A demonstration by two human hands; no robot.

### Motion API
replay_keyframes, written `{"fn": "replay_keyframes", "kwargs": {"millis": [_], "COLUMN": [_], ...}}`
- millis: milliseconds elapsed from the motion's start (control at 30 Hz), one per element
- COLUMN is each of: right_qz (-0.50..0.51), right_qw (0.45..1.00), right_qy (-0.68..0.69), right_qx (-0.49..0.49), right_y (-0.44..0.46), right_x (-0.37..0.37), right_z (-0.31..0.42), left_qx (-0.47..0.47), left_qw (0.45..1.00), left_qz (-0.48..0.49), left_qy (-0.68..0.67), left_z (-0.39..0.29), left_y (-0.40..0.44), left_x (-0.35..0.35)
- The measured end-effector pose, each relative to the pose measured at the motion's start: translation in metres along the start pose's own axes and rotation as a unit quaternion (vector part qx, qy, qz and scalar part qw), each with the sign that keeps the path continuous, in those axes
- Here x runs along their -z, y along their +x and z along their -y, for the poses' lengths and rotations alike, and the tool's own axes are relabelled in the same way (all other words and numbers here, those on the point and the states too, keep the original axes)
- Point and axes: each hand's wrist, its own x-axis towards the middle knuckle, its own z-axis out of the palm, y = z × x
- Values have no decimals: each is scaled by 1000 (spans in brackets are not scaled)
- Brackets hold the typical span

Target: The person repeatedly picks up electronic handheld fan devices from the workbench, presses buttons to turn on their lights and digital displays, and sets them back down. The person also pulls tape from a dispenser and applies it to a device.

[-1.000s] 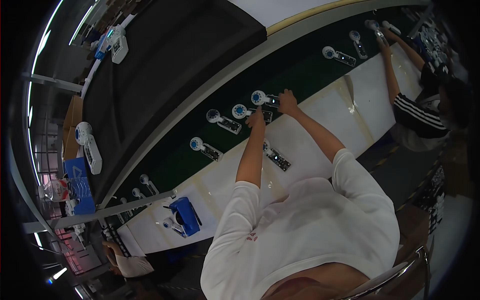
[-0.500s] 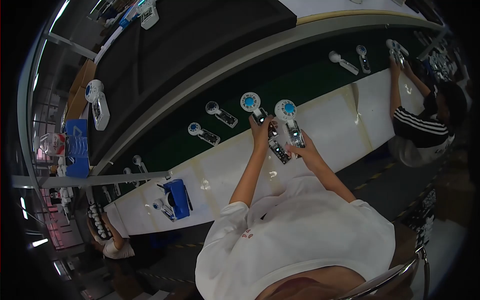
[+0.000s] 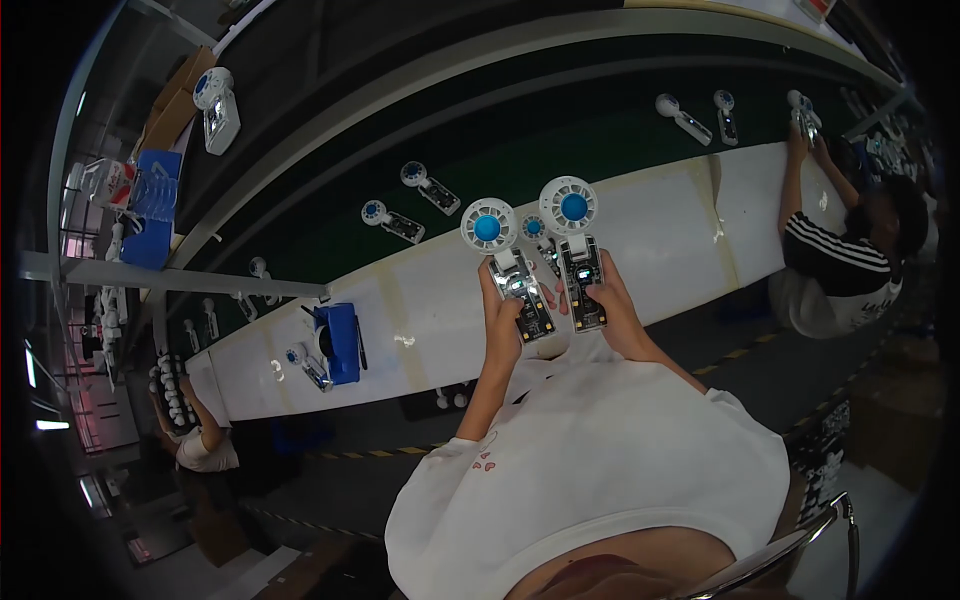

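**Head camera: Two Fans Held Side by Side, Boards Toward the Wearer**

The person's left hand (image 3: 500,322) is closed around the lower body of a white, round-headed plastic fan (image 3: 512,270) with a blue hub and exposed dark circuit board, thumb across the board's side. The right hand (image 3: 620,310) grips a matching white plastic fan (image 3: 580,255) in the same manner. Both round heads point away from the body, apparently to keep the lit boards in view and the heads clear of the fingers. Just beyond and between the hands, a third blue-hubbed white fan (image 3: 534,228) lies partly hidden on the long white worktop (image 3: 660,250), seemingly within easy reach. Left of the hands stands a blue open box (image 3: 345,340). Beyond the left hand, a white fan with a bare board (image 3: 430,188) rests on the dark green belt (image 3: 620,140). Far right, a co-worker in a white-striped black sleeve (image 3: 840,245) handles another device.
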Motion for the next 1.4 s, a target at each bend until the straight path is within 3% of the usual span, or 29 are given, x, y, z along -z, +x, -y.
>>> {"fn": "replay_keyframes", "kwargs": {"millis": [100,433,767,933,1100,1200,1400], "right_qz": [-8,-1,3,-3,-8,12,11], "right_qw": [999,999,999,999,995,998,999], "right_qy": [-32,45,-31,-32,-76,-54,-40], "right_qx": [35,9,37,18,69,21,31], "right_y": [0,-16,-15,-14,-10,-12,-9], "right_x": [-1,-9,-4,-5,-8,-9,-8], "right_z": [-11,-10,-21,-22,-24,-15,-15], "left_qx": [8,12,19,12,-5,8,11], "left_qw": [1000,999,999,999,1000,1000,1000], "left_qz": [-9,-7,-28,21,-4,-11,-17], "left_qy": [6,31,6,-21,20,12,-11], "left_z": [1,9,8,8,14,9,0], "left_y": [-9,-19,-23,-27,-25,-24,-22], "left_x": [2,9,7,13,19,16,9]}}
